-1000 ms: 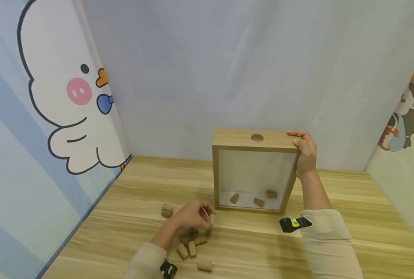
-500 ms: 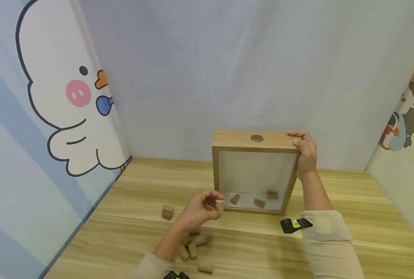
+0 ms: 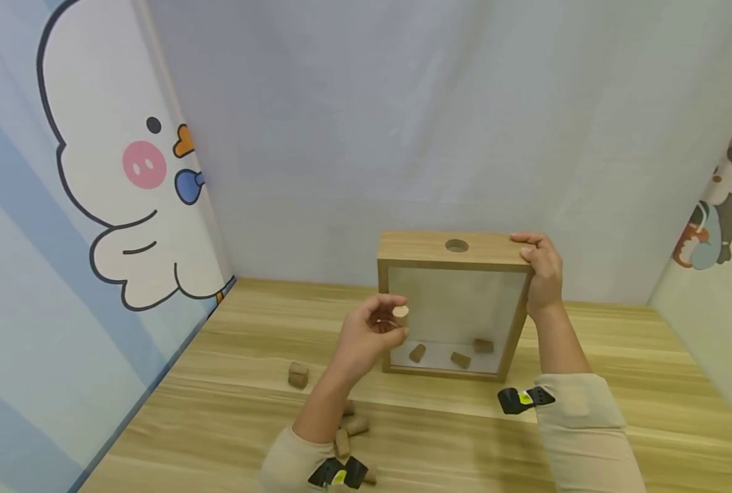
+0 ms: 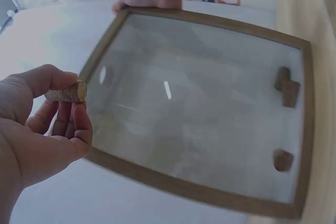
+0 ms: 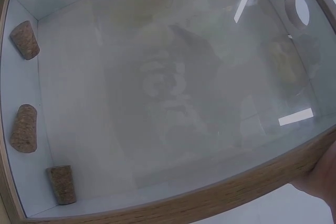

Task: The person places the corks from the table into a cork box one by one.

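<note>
My left hand pinches a cork stopper between thumb and fingers, raised in front of the left part of a wooden shadow box. In the left wrist view the cork lies crosswise in the fingertips. The box stands upright, with a clear front and a round hole in its top. Inside, three corks lie on the white floor, one of them a cork near the middle. My right hand grips the box's top right corner, thumb on the front edge and fingers over the top.
Several loose corks lie on the wood-grain table below my left forearm, partly hidden by it. Two more corks sit together to the left. A pale curtain hangs behind the table, with printed cartoon cloths at both sides.
My left hand has lifted the cork from beside the loose corks, up and to the right, to the box's front. The right hand keeps its grip on the corner.
</note>
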### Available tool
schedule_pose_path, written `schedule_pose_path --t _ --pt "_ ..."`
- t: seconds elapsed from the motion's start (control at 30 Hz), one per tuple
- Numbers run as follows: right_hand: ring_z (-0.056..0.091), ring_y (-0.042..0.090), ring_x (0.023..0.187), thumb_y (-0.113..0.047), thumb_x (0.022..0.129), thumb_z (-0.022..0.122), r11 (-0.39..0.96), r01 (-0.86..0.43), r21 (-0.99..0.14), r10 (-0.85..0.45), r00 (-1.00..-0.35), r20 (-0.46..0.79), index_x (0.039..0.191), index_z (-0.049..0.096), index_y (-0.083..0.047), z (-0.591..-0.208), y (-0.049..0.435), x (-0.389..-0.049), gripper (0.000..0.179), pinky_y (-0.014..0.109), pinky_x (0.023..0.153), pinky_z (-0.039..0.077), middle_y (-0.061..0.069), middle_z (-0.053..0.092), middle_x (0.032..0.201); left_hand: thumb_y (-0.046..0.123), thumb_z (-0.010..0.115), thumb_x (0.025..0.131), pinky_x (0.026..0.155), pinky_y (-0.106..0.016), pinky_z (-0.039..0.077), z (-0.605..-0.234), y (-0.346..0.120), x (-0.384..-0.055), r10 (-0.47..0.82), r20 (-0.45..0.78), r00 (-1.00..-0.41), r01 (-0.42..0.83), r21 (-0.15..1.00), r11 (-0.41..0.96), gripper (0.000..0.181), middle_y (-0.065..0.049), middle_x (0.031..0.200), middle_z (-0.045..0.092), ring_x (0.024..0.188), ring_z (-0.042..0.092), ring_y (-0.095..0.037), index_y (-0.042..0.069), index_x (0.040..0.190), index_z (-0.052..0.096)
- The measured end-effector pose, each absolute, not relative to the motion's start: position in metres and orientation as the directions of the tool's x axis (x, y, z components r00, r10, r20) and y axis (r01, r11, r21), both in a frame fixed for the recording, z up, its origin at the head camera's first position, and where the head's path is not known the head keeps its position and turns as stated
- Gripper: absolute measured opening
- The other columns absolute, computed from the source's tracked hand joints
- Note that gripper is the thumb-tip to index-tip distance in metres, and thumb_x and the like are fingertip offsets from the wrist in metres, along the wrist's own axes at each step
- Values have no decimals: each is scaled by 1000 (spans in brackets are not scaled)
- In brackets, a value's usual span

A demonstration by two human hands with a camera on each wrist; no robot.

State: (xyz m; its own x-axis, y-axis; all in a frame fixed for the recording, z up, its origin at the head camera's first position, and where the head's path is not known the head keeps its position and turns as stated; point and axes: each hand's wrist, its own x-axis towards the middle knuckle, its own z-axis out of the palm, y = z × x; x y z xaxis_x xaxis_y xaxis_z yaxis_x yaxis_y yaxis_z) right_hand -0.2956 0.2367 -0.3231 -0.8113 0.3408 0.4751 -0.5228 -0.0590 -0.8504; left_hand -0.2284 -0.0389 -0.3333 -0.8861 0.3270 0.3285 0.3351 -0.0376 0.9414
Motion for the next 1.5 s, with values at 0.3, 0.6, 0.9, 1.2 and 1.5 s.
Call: schedule_pose_path --t 0.3,0.6,0.9,1.2,1.5 --pt "46 19 86 -10 81 38 -49 -522 -851 343 -809 477 88 66 -18 -325 237 -296 29 34 73 32 4 55 100 -11 65 79 73 -31 48 -310 -24 -243 325 461 -826 450 886 -113 34 -8 95 56 84 56 -22 -3 111 58" --pt "46 20 87 -12 82 39 -47 -526 -849 343 -807 481 89 66 -17 -323 237 -296 28 35 73 32 5 54 100 -4 67 80 75 -35 49 -275 -11 -255 336 550 -765 564 823 -62 32 -8 96 58 85 58 -20 1 111 58" --pt "46 20 88 -11 81 39 -44 -521 -852 345 -808 477 89 66 -18 -326 238 -295 29 35 74 32 4 54 101 0 71 79 65 -27 49 -251 11 -284 352 393 -850 436 899 48 31 -6 95 59 84 57 -18 9 107 62" --pt "46 20 88 -10 82 38 -45 -524 -851 342 -808 479 90 66 -17 -324 237 -296 29 35 74 32 5 54 101 -3 74 75 61 -25 46 -242 36 -308 332 279 -901 318 946 68 35 -5 92 59 82 55 -18 10 106 64" --pt "46 20 87 -9 81 38 -44 -527 -849 340 -807 483 90 66 -17 -324 237 -296 30 35 74 32 5 54 100 -4 74 71 62 -24 47 -240 50 -318 288 215 -933 266 952 151 36 -4 88 58 79 55 -18 11 103 63"
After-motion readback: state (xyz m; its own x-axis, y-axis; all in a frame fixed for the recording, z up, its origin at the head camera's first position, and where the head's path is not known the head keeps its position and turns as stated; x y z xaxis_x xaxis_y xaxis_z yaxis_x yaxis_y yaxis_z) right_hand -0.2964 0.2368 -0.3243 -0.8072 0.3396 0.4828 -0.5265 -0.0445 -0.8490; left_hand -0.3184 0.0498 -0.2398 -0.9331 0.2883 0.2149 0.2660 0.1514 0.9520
